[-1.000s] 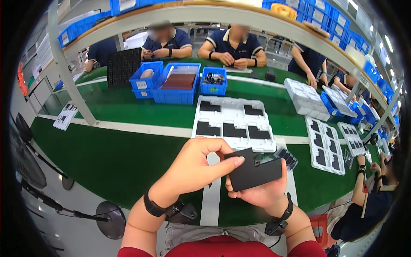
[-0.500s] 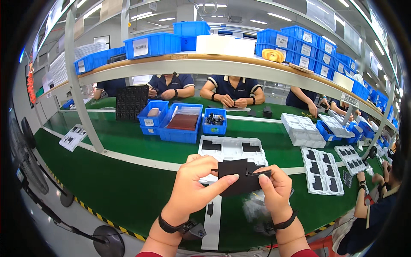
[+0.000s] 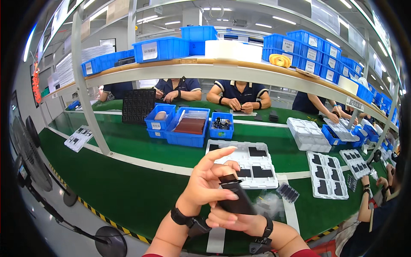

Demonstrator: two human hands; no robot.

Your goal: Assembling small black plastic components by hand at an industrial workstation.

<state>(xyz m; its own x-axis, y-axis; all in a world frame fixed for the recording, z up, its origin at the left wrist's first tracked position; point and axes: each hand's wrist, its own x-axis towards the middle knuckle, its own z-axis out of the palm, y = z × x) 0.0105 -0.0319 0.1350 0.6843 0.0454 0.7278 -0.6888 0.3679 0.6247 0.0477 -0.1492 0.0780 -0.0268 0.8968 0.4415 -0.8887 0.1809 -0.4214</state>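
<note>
A flat black rectangular piece (image 3: 238, 200) is held tilted between my two hands above the green table. My left hand (image 3: 204, 182) pinches its upper end with the thumb on the face and the index finger raised. At that end a small black strip (image 3: 229, 178) sits at the edge; I cannot tell whether it is attached. From below, my right hand (image 3: 236, 222) grips the lower side, its fingers partly hidden behind the piece. Just beyond my hands lies a white tray (image 3: 265, 158) with several black flat pieces in its compartments.
Clear plastic bags (image 3: 269, 204) and a dark gridded sheet (image 3: 287, 192) lie to the right of my hands. Another white tray (image 3: 326, 174) is farther right. Blue bins (image 3: 188, 136) stand beyond, under a shelf (image 3: 239, 68). Co-workers sit across the table and at right.
The black piece has turned from facing me flat to a steep tilt. My right hand has moved from its right edge to below it. My left index finger has lifted.
</note>
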